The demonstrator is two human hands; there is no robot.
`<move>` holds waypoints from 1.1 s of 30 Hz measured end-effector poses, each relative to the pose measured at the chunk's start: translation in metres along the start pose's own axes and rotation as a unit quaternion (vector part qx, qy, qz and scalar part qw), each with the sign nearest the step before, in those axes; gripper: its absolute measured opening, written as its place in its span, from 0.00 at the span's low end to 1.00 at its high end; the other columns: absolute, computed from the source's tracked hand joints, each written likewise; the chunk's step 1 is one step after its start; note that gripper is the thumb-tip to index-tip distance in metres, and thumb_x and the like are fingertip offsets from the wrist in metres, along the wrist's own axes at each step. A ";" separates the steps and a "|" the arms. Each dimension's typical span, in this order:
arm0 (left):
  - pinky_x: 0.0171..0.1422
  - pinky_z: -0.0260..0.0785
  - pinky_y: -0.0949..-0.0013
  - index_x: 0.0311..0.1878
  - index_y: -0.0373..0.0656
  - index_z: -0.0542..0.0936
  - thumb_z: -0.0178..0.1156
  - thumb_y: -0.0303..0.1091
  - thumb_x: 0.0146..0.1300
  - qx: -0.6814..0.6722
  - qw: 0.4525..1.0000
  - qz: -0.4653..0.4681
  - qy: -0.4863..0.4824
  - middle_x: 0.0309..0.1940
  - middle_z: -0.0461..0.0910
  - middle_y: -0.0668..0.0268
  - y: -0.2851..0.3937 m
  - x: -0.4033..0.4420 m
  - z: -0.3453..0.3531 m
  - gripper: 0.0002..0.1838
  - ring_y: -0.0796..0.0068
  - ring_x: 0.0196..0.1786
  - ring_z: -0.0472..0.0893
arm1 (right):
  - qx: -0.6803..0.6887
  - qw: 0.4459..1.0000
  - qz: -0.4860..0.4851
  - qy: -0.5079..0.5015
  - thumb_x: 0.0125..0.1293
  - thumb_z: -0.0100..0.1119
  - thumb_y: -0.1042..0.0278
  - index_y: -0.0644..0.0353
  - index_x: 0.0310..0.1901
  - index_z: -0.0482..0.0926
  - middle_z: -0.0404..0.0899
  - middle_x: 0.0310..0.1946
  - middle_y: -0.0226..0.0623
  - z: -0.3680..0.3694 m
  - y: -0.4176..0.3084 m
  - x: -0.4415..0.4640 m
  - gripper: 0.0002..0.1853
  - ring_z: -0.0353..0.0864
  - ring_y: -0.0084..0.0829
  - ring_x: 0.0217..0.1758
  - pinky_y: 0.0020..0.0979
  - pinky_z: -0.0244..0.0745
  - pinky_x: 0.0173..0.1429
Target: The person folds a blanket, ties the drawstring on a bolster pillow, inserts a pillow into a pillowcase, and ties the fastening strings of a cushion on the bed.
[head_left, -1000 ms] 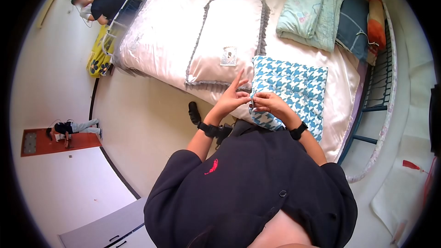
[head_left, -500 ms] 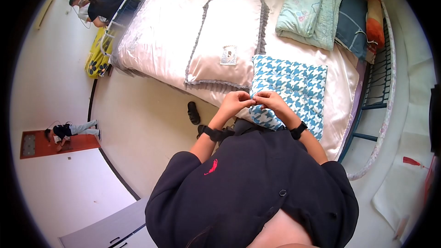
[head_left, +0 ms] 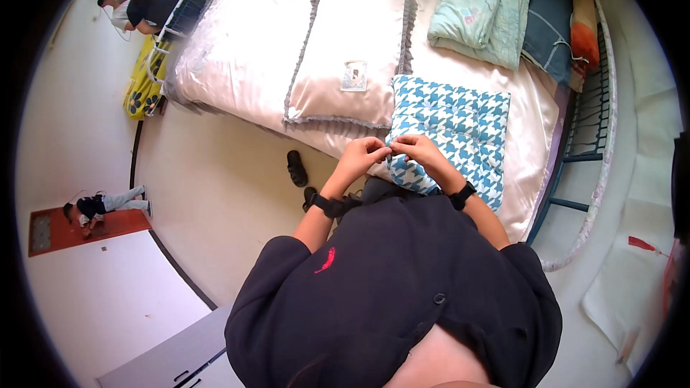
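My left hand [head_left: 357, 159] and my right hand [head_left: 422, 152] meet fingertip to fingertip in front of my body, both in a pinch. Between them is something small and thin, mostly hidden by the fingers, so I cannot make it out. Just behind the hands lies a blue-and-white houndstooth seat cushion [head_left: 460, 126], its left edge close to the fingertips. It rests on the bed's pale pink sheet [head_left: 244, 57]. A pale pillow [head_left: 352, 43] with a grey ruffled edge lies beyond my left hand. Black bands circle both wrists.
A folded mint quilt [head_left: 474, 18], a dark blue pillow [head_left: 550, 29] and an orange bolster [head_left: 583, 29] lie toward the bed's railing [head_left: 611, 122]. Black shoes [head_left: 296, 169] are on the floor. Other people [head_left: 154, 0] stand at the far left; another person [head_left: 97, 208] is by a red door.
The view has shifted slightly, so the bed and cushion appear a little higher. Both hands stay pinched together, with only small finger movement.
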State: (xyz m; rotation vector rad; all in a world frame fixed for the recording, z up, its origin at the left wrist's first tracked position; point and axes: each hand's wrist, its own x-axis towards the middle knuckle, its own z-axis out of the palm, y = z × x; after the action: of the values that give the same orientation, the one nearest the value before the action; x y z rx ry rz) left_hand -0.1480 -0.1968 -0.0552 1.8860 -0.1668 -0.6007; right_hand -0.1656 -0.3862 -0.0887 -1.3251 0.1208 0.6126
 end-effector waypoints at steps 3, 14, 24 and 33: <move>0.33 0.69 0.78 0.33 0.33 0.79 0.62 0.32 0.58 -0.029 1.000 -0.003 -0.005 0.24 0.80 0.66 -0.003 -0.001 -0.007 0.10 0.83 0.28 0.76 | 0.026 1.000 0.003 -0.016 0.59 0.59 0.56 0.59 0.43 0.79 0.79 0.36 0.26 0.006 -0.001 0.005 0.16 0.74 0.18 0.41 0.21 0.64 0.41; 0.51 0.69 0.73 0.44 0.39 0.69 0.51 0.31 0.67 -0.463 0.886 0.018 -0.032 0.34 0.76 0.66 0.002 0.020 -0.033 0.07 0.73 0.43 0.77 | 0.278 0.943 -0.158 0.096 0.70 0.45 0.67 0.60 0.37 0.67 0.75 0.33 0.32 0.028 -0.041 0.017 0.06 0.77 0.26 0.42 0.28 0.71 0.53; 0.37 0.63 0.81 0.41 0.36 0.74 0.52 0.32 0.66 -0.279 0.951 0.042 -0.128 0.31 0.76 0.68 0.039 0.054 -0.068 0.08 0.86 0.34 0.72 | 0.100 0.971 -0.132 0.173 0.67 0.49 0.66 0.65 0.42 0.72 0.70 0.24 0.25 0.043 -0.079 0.035 0.10 0.67 0.16 0.25 0.20 0.66 0.33; 0.35 0.65 0.80 0.42 0.39 0.74 0.51 0.35 0.67 -0.319 0.937 0.105 -0.092 0.37 0.79 0.67 0.028 0.062 -0.070 0.09 0.82 0.37 0.77 | -0.167 0.971 -0.137 0.104 0.63 0.55 0.65 0.65 0.37 0.79 0.78 0.28 0.30 0.028 -0.096 0.039 0.11 0.73 0.18 0.31 0.22 0.69 0.38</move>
State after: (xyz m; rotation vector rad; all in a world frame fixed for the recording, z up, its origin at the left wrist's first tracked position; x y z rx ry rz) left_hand -0.0563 -0.1734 -0.0305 1.1657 -0.2557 -0.5943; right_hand -0.0936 -0.3571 -0.0144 -1.6964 0.0029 0.2620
